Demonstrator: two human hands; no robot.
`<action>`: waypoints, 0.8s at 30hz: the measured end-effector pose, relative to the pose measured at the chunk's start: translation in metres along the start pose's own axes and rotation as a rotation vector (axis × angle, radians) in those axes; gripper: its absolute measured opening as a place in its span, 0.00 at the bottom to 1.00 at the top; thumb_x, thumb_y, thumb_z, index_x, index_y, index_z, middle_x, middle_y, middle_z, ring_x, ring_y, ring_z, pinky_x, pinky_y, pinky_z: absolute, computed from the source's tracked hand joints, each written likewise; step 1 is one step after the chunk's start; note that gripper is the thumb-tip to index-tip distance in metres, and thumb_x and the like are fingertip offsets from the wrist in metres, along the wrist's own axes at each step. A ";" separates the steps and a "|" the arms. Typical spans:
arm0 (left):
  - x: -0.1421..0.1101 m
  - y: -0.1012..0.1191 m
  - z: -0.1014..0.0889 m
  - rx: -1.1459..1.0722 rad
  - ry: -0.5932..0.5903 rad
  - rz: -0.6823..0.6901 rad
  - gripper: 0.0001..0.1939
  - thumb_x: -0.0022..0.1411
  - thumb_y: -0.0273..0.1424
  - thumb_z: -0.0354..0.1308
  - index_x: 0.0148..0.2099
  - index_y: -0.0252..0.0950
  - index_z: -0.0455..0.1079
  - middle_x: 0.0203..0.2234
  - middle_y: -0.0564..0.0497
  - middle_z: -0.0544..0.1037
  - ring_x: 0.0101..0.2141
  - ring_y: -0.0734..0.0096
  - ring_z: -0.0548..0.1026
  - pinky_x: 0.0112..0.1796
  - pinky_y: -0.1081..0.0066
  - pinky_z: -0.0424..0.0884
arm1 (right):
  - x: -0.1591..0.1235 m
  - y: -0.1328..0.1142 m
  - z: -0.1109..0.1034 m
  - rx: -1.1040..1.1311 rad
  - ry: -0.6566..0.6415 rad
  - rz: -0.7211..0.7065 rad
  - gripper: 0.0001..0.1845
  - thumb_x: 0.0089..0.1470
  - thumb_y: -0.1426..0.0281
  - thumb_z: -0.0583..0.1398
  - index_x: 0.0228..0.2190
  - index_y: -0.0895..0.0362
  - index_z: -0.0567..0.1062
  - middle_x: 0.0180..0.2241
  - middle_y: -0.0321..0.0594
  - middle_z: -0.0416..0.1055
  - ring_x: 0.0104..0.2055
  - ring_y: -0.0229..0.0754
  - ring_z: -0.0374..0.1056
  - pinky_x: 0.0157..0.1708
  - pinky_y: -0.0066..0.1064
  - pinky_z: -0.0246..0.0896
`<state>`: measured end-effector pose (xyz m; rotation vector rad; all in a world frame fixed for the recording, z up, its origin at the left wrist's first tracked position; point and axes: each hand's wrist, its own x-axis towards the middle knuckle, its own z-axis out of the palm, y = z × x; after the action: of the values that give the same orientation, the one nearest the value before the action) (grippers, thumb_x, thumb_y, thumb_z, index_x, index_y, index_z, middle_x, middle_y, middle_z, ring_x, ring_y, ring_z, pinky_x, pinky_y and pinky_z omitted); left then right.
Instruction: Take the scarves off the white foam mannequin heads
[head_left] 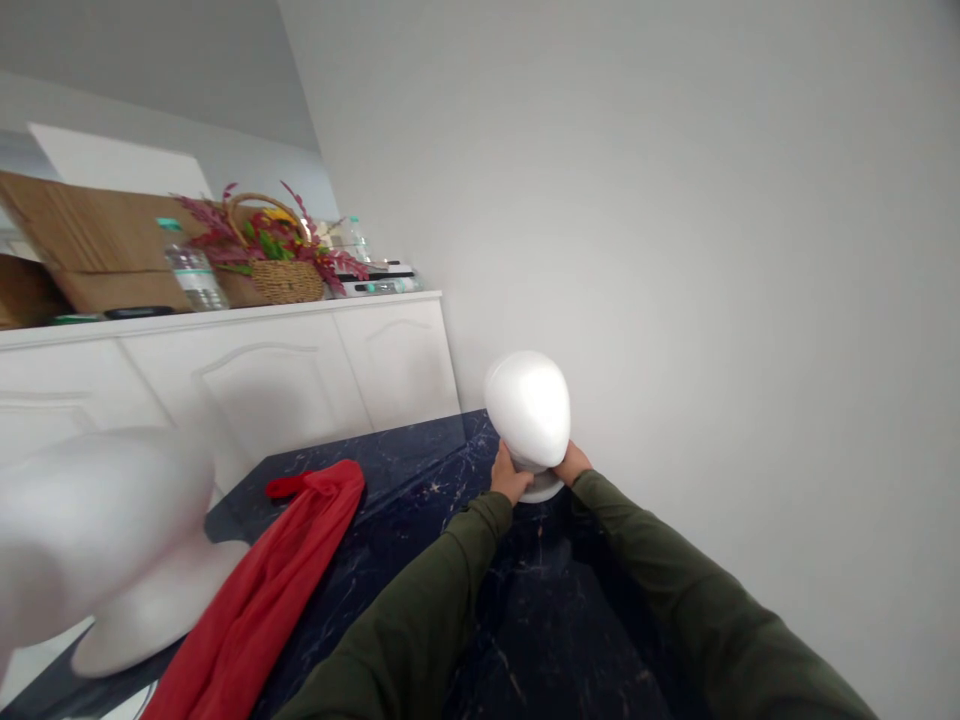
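Note:
A white mannequin head stands upright on its round base at the far end of a dark blue marbled tabletop, close to the wall. My left hand wraps around its neck from the left, thumb across the front. From the right, my right hand grips the same neck, its fingertips hidden behind the head. To the left of my arms, a red cloth lies in a long bunched strip over the tabletop.
A second white mannequin head looms blurred at the left, very near the camera. Behind it runs a white cabinet bearing a flower basket, a water bottle and cardboard. A grey wall borders the table's far right.

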<state>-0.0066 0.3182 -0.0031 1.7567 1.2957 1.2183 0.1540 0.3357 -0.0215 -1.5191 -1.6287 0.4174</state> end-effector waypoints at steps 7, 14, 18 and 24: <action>-0.060 0.048 -0.054 -0.208 -0.030 0.037 0.41 0.36 0.19 0.52 0.57 0.37 0.55 0.48 0.48 0.68 0.49 0.56 0.63 0.49 0.61 0.61 | -0.086 -0.077 -0.031 -0.111 0.069 -0.066 0.23 0.42 0.73 0.55 0.44 0.60 0.66 0.39 0.46 0.71 0.41 0.47 0.66 0.40 0.34 0.59; -0.210 0.093 -0.121 -0.336 -0.122 0.013 0.41 0.36 0.19 0.49 0.58 0.36 0.54 0.53 0.49 0.63 0.53 0.55 0.58 0.54 0.59 0.53 | -0.231 -0.156 -0.064 -0.059 0.007 -0.249 0.27 0.41 0.78 0.52 0.47 0.58 0.65 0.44 0.44 0.69 0.45 0.45 0.65 0.44 0.34 0.58; -0.282 0.083 -0.146 -0.325 -0.180 0.002 0.40 0.37 0.18 0.49 0.58 0.35 0.54 0.55 0.47 0.60 0.55 0.56 0.56 0.56 0.59 0.48 | -0.302 -0.172 -0.047 -0.083 -0.055 -0.201 0.28 0.41 0.78 0.52 0.48 0.59 0.64 0.43 0.45 0.69 0.44 0.47 0.65 0.44 0.35 0.58; -0.337 0.040 -0.169 -0.212 -0.096 0.008 0.38 0.41 0.18 0.52 0.57 0.33 0.55 0.55 0.44 0.60 0.55 0.56 0.56 0.56 0.58 0.48 | -0.360 -0.187 -0.003 0.009 -0.071 -0.114 0.31 0.40 0.79 0.52 0.50 0.58 0.64 0.44 0.47 0.68 0.46 0.48 0.63 0.47 0.37 0.56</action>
<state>-0.1786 -0.0193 -0.0081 1.6478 1.0643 1.2124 0.0000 -0.0391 -0.0080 -1.4108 -1.7569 0.4199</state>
